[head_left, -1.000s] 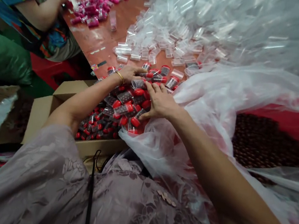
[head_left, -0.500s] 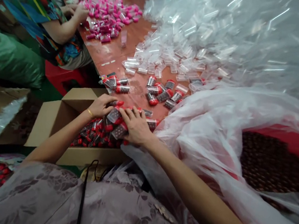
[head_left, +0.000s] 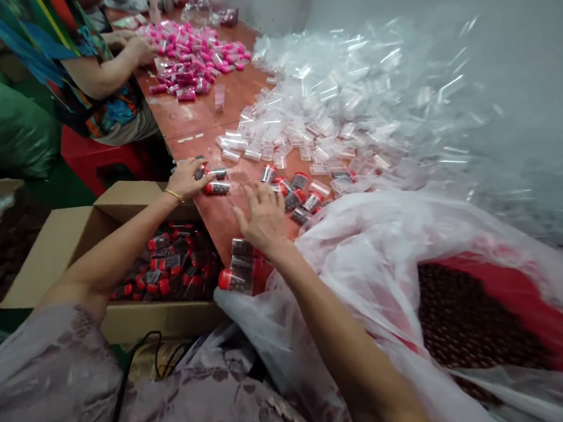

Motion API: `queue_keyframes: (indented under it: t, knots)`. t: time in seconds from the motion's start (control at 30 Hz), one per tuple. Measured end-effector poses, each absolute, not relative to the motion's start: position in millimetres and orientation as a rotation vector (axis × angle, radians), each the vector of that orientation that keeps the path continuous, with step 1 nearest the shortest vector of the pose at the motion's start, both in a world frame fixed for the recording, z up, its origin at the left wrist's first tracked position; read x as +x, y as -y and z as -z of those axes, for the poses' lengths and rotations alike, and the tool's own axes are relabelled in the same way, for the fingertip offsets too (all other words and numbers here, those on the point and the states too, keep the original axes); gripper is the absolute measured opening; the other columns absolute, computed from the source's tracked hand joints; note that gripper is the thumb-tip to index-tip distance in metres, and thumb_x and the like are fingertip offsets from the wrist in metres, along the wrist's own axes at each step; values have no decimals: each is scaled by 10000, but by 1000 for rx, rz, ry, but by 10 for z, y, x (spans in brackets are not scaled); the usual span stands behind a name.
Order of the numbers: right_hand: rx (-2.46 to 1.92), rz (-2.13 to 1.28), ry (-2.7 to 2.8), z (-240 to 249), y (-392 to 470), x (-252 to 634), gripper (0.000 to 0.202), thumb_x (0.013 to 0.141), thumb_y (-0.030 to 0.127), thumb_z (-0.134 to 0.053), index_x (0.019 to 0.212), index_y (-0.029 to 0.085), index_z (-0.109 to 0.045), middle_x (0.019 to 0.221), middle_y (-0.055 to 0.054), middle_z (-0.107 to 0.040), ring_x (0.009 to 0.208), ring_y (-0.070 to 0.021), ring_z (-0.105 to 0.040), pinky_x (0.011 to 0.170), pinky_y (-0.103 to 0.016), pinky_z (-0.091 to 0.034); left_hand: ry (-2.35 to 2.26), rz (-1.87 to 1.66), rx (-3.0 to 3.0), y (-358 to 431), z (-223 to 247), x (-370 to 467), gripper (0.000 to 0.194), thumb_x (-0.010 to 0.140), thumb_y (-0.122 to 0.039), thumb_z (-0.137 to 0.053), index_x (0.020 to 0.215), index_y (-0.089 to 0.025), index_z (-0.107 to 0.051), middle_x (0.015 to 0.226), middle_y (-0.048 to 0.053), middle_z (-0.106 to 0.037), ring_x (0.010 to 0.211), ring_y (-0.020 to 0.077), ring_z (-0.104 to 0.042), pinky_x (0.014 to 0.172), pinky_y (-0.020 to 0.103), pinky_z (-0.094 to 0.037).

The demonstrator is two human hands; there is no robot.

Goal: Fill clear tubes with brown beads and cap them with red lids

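Observation:
My left hand point(head_left: 188, 178) reaches over the table's left edge, its fingers apart and touching a small cluster of red-capped tubes point(head_left: 218, 187). My right hand point(head_left: 264, 219) is spread low over the red-brown table point(head_left: 223, 221), beside another group of red-capped tubes point(head_left: 295, 200); nothing shows in its grasp. A few more dark-filled tubes point(head_left: 240, 280) lie near the table's front edge, below my right hand. An open cardboard box point(head_left: 69, 242), holding many such tubes, stands under my left forearm.
Clear empty tubes point(head_left: 290, 125) are heaped behind my hands. Pink-capped tubes point(head_left: 192, 54) lie farther back near another person's hands point(head_left: 140, 50). A white plastic bag point(head_left: 358, 246) and dark beads point(head_left: 471, 318) are at the right. A red stool point(head_left: 96, 158) stands left.
My left hand has moved off the tubes over the box to the cluster beyond. The right hand has let go of its tubes and moved forward. More of the box's contents show.

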State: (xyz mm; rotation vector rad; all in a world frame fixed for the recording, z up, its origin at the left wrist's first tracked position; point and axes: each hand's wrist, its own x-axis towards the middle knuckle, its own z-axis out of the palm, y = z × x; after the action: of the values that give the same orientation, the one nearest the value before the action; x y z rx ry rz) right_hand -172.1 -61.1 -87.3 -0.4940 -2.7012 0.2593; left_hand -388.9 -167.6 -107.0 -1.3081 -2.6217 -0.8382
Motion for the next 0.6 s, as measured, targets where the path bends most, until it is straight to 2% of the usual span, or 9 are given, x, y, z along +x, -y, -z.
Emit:
queue_keyframes:
  t: [0.17,0.3,0.43,0.6]
  knots:
    - [-1072,-232,2650,788,-45,-1908,722,840,604,-401,1399,148,-394,1474,-233,-312,1364,-410,-243,1023,-652,-194,2690,608,-1257,1281,1119,-3682,510,762,-584,-534,1098,-218,-647,1126,110,-573,1069,286,-518,933,423,-382]
    - [-1149,-370,2756,833,-346,-2013,865,760,765,-339,1419,204,-365,1469,-224,-312,1339,-439,-270,970,-677,-255,2631,502,-1354,1265,1143,-3531,557,761,-607,-535,1193,-262,-602,1255,127,-515,1126,325,-489,917,468,-376]
    - [-1002,-345,2815,963,-230,-2021,733,804,744,-268,1326,280,-491,1407,-117,-441,1354,-411,-241,968,-640,-313,2596,440,-1474,1282,1121,-3507,510,760,-586,-553,1149,-266,-633,1256,121,-517,1128,311,-496,925,460,-386]
    - [-762,-313,2746,1053,320,-1976,633,850,683,-264,1257,289,-546,1305,-74,-544,1339,-366,-281,935,-556,-404,2465,366,-1803,1517,1060,-3420,375,815,-473,-504,1032,-223,-681,1228,107,-543,1152,273,-498,964,419,-394]
